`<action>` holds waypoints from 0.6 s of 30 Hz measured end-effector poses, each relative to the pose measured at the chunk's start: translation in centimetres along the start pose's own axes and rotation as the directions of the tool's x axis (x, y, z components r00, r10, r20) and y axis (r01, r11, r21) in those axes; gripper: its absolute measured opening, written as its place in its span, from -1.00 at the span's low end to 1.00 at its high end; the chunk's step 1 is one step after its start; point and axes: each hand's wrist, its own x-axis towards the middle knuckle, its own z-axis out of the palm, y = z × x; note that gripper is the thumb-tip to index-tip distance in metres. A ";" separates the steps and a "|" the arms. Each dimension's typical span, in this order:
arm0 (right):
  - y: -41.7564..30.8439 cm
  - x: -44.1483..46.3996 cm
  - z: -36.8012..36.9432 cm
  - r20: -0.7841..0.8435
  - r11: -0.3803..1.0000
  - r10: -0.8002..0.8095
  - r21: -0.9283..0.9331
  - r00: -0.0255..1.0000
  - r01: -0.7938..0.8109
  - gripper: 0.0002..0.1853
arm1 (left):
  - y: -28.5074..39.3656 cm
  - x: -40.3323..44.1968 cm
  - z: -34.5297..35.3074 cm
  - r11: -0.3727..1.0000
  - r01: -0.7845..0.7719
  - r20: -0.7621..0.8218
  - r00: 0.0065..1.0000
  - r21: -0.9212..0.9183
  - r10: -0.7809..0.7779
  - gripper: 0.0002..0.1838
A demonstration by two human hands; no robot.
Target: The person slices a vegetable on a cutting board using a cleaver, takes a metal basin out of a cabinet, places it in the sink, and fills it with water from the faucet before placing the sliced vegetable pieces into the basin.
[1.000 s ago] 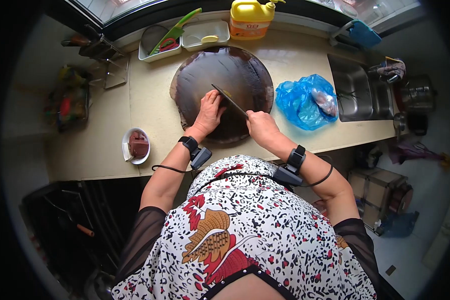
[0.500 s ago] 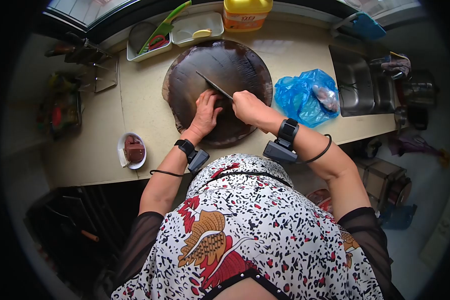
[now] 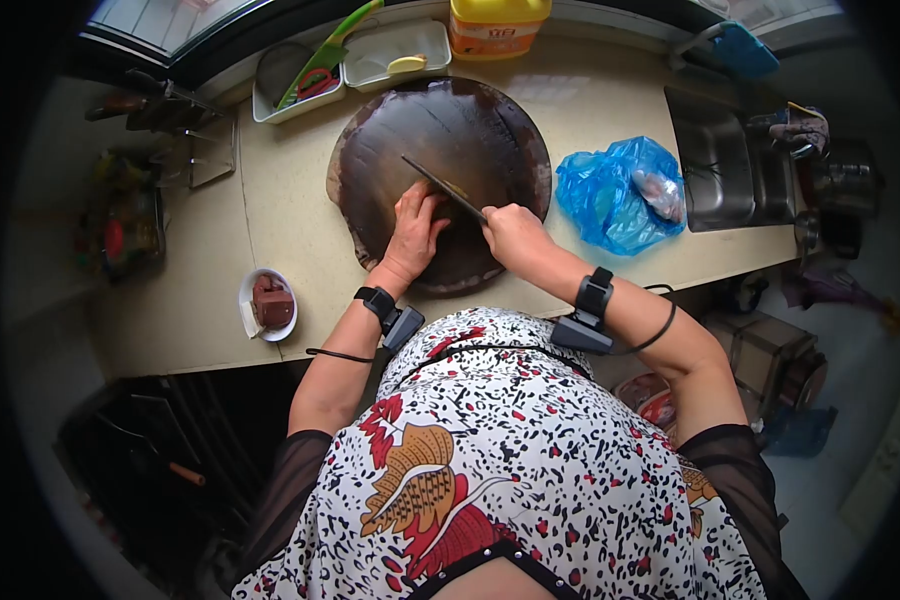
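Gripping the knife (image 3: 444, 187) in the right hand (image 3: 520, 242), fist wrapped around the handle end; handle mostly hidden by the fingers. Knife is over the middle of the round dark chopping board (image 3: 440, 108), on the worktop (image 3: 300, 205). Long axis runs diagonally: tip points away from the person and to the left, handle end back toward the person and to the right. Blade seen nearly edge-on, spine up, shows as a thin dark line. Can't tell if the edge touches the board.

Left hand (image 3: 411, 237) is over the board on the blade's left side, fingers bent, fingertips right by the blade. Its grip is partly curled; can't tell what, if anything, it has hold of. Small yellowish bit (image 3: 457, 188) lies just beside the blade, right side.

Around: blue plastic bag (image 3: 605, 205) right of the board, near the sink (image 3: 712, 182). White bowl (image 3: 261, 335) left, near the worktop's front edge, with dark red chunks (image 3: 272, 303) in it. Two white trays behind the board, the left one carrying red scissors (image 3: 317, 82); yellow jug (image 3: 498, 30) to their right.
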 end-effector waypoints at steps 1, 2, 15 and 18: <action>-0.3 -0.7 -0.5 0.005 1.000 0.014 -0.003 1.000 -0.014 -0.87 | 0.1 0.1 0.0 1.000 0.010 0.003 1.000 0.010 -0.010 -0.56; -0.7 -1.4 -0.9 0.011 1.000 0.028 -0.007 1.000 -0.028 -0.86 | 0.1 0.2 -0.1 1.000 0.014 0.012 1.000 0.003 -0.014 -0.56; -1.6 -0.8 -1.4 0.053 0.997 -0.003 -0.078 0.999 0.007 -0.84 | -0.5 0.0 0.1 0.999 0.024 0.022 1.000 -0.039 -0.023 -0.55; -1.9 1.1 -0.7 0.044 0.992 -0.043 -0.115 0.998 0.047 -0.86 | -0.6 0.2 0.2 0.999 0.028 0.040 0.999 -0.021 -0.027 -0.55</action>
